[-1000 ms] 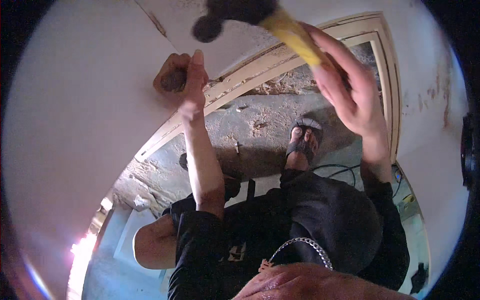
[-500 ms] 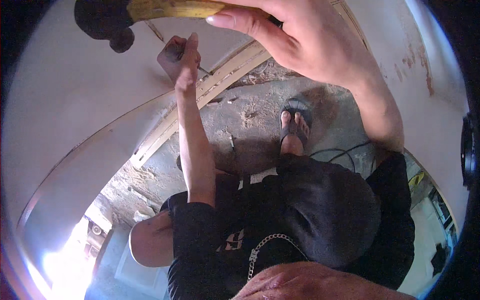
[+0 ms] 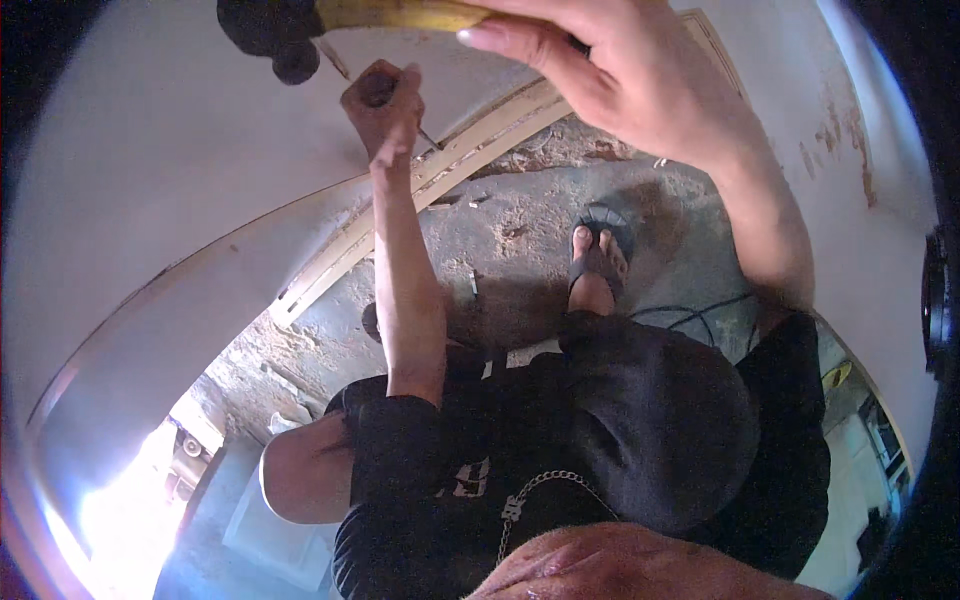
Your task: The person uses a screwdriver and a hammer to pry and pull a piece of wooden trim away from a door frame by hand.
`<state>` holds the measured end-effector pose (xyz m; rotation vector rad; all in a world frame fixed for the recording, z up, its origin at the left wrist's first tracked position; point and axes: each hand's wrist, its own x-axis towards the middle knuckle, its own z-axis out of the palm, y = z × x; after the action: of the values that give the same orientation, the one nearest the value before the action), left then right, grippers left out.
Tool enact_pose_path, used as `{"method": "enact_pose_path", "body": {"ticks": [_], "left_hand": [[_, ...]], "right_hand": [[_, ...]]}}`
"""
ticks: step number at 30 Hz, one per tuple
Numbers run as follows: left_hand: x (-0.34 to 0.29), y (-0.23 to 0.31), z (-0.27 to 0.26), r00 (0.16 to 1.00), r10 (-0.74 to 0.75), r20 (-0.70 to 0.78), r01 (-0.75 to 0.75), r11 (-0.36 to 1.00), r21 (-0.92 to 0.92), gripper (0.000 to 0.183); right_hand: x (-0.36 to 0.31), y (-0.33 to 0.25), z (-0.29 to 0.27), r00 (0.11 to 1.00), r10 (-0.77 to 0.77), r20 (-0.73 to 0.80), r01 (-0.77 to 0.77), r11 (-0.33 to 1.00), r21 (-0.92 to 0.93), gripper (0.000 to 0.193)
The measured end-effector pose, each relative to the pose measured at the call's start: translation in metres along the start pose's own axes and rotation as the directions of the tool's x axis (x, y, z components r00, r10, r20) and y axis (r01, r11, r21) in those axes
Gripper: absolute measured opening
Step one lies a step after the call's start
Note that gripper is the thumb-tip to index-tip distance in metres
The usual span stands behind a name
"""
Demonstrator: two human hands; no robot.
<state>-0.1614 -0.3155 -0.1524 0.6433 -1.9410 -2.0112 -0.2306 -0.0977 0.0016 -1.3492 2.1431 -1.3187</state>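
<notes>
My left hand [image 3: 388, 115] is closed around a chisel, its dark handle end showing at the top of the fist. The chisel's thin metal shaft [image 3: 430, 140] slants down to the pale wooden edge [image 3: 470, 146] of a panel, where its tip seems to touch. Above and to the right, my right hand [image 3: 620, 85] grips a hammer [image 3: 400, 14] by its yellow handle. The dark hammer head [image 3: 268, 28] hangs up and left of my left fist, apart from it, and is partly cut off by the upper edge of the view.
A large white panel [image 3: 180, 170] lies on the left, and another pale surface [image 3: 860, 120] rises on the right. Shavings and wood scraps litter the floor [image 3: 520, 235]. My sandalled foot [image 3: 600, 250] rests there, near a black cable [image 3: 690, 318]. Bright light enters lower left.
The whole view has shifted slightly, so things sit further right. The hammer head has come a little nearer to my left fist. Both hands keep their hold.
</notes>
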Motion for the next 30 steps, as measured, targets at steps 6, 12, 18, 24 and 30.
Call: {"method": "enact_pose_path", "body": {"ticks": [6, 12, 18, 24, 30], "left_hand": [[0.007, -0.008, -0.007, 0.996, 0.068, 0.06, -0.068, 0.998, -0.001, 0.027], [0.01, -0.013, -0.004, 0.995, 0.086, 0.044, -0.086, 0.996, -0.002, 0.028], [0.008, -0.009, 0.001, 0.997, 0.055, 0.044, -0.054, 0.998, -0.035, 0.027], [0.005, -0.014, 0.005, 0.991, 0.058, 0.123, -0.06, 0.998, 0.014, 0.025], [-0.007, -0.017, 0.009, 0.962, 0.221, 0.162, -0.235, 0.969, 0.075, 0.023]], "right_hand": [[0.003, -0.005, -0.005, 0.993, 0.101, 0.06, -0.091, 0.984, -0.151, 0.037], [0.006, 0.032, 0.016, 0.989, 0.091, 0.118, -0.089, 0.996, -0.02, 0.036], [0.005, 0.014, -0.007, 0.978, 0.159, 0.133, -0.143, 0.982, -0.126, 0.032], [0.004, 0.037, 0.008, 0.987, -0.031, -0.159, 0.013, 0.994, -0.109, 0.032], [-0.008, 0.032, 0.003, 0.998, 0.024, -0.066, -0.032, 0.992, -0.119, 0.036]]}}
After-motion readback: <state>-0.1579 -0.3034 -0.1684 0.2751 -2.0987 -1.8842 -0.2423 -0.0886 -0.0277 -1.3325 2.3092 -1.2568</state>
